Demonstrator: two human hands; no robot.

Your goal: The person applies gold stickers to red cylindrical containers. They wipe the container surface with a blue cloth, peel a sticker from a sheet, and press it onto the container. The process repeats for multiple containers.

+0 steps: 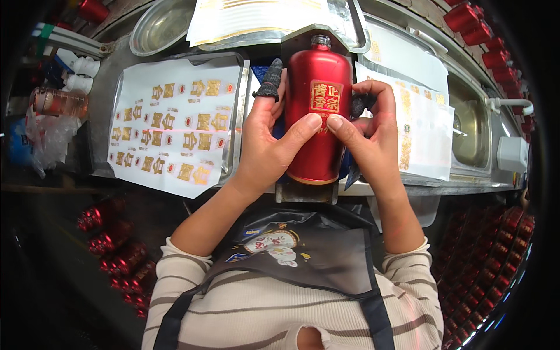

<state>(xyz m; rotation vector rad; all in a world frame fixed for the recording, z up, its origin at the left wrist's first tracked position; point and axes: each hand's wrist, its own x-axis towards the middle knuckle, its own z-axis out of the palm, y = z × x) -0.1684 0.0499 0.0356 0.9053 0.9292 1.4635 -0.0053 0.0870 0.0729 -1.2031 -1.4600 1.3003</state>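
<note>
A shiny red bottle (304,73) with a clear neck stands tilted between my hands over a metal stand (306,192). On its front is a square gold decal (326,96) with smaller gold marks below. My left hand (268,137) grips the bottle's left side, thumb on the front and a black finger cot (270,81) on a raised finger. From the right side my right hand (373,131) holds it too, its thumb pressed beside the lower gold marks. A dark finger cover shows on one of its bent fingers. The fingers behind the bottle are partly hidden.
To the left, a tray (238,116) bears a white sheet (175,125) of gold decals. More decal sheets (426,128) lie at right, before a metal sink (471,137). A metal bowl (160,26) sits at the back left. Red bottles (125,256) are stacked below the bench on both sides.
</note>
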